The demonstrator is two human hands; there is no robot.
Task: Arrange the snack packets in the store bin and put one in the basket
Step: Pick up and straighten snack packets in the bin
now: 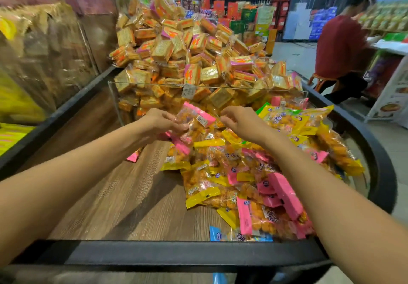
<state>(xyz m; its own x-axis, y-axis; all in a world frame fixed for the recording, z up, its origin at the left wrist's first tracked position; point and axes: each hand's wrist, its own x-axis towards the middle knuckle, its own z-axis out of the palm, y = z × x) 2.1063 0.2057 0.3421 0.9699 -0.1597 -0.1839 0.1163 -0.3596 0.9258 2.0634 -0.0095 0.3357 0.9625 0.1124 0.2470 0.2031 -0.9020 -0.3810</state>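
Observation:
Small snack packets [260,173] with pink, yellow and blue ends lie heaped on the right half of a wooden-floored store bin [114,195]. My left hand [159,122] holds a pink-ended packet [194,118] up above the far end of the heap, fingers curled round its left edge. My right hand [238,120] hovers just right of that packet with fingers bent; whether it touches the packet is unclear. No basket is in view.
A clear divider [154,84] separates this bin from a tall pile of cracker packs [187,47] behind. A thick black rim [167,252] edges the bin. A person in a red shirt [340,47] stands at shelves on the right. Bagged goods fill the left.

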